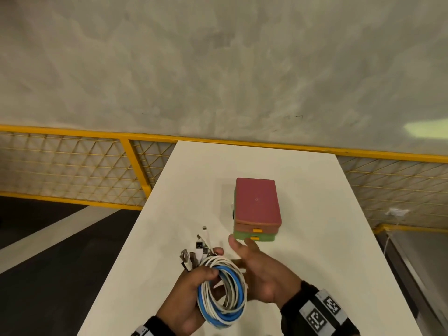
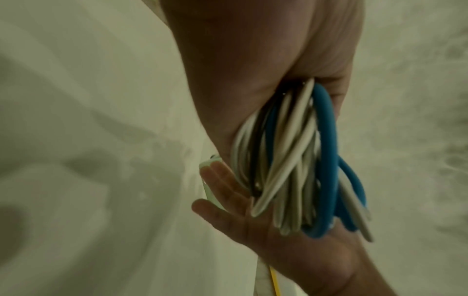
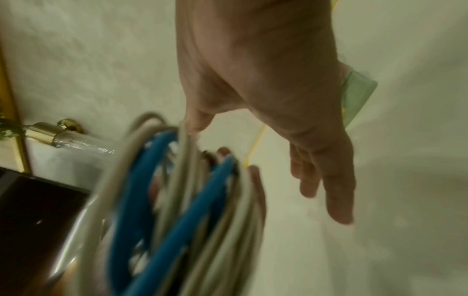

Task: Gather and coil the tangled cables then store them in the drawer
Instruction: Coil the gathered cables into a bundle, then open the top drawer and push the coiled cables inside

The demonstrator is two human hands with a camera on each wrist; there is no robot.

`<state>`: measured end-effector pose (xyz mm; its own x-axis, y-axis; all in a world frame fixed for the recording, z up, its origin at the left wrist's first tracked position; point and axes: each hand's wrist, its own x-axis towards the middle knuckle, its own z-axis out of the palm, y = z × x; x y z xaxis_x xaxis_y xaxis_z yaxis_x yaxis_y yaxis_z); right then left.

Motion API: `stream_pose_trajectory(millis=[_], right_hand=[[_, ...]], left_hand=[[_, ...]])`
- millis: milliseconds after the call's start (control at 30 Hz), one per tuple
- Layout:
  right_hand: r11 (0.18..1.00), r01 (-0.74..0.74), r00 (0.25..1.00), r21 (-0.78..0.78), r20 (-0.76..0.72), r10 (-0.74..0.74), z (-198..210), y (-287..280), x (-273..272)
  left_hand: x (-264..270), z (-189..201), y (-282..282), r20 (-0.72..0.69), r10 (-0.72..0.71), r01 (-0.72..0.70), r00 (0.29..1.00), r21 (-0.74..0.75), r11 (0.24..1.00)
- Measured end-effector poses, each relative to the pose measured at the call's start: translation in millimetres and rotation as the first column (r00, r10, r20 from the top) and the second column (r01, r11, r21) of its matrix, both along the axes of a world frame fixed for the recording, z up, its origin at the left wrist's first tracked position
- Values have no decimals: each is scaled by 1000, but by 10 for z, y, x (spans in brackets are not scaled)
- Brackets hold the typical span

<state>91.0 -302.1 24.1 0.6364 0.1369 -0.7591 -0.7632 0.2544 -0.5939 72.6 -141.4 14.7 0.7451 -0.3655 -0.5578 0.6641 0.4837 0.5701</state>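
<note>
My left hand (image 1: 191,287) grips a coil of white and blue cables (image 1: 223,294) above the near part of the white table (image 1: 184,190). Several plug ends (image 1: 196,251) stick up out of the fist. In the left wrist view the cable loops (image 2: 298,170) hang from the fist, with the right hand's palm (image 2: 278,236) behind them. My right hand (image 1: 257,265) is beside the coil with straight fingers and holds nothing; its fingertips (image 1: 249,242) point at the small drawer box (image 1: 257,209). The box has a red top and a green lower drawer (image 1: 264,238), both shut, with orange handles.
A yellow mesh railing (image 1: 72,166) runs behind the table and to its left. A dark floor drops away on the left. In the right wrist view a brass-coloured fitting (image 3: 58,132) and a dark surface (image 3: 30,210) lie beyond the blurred coil (image 3: 177,210).
</note>
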Motion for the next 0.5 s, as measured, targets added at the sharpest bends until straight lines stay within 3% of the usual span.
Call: stream_pose_trajectory(millis=[67,200,500], right_hand=[[993,105,994,-48,1,-106,-135,-142,98],[936,352,936,-31,-16,-352,-399,-391,304],[875,464,886,-140,59,-460,-613,-362,549]], left_hand=[[18,-13,49,-7,44,-44,999,-55,997],[-2,-11,230,0,96,-96,995,-19,995],[-141,-86,618,-16,151,-151,988,-14,988]])
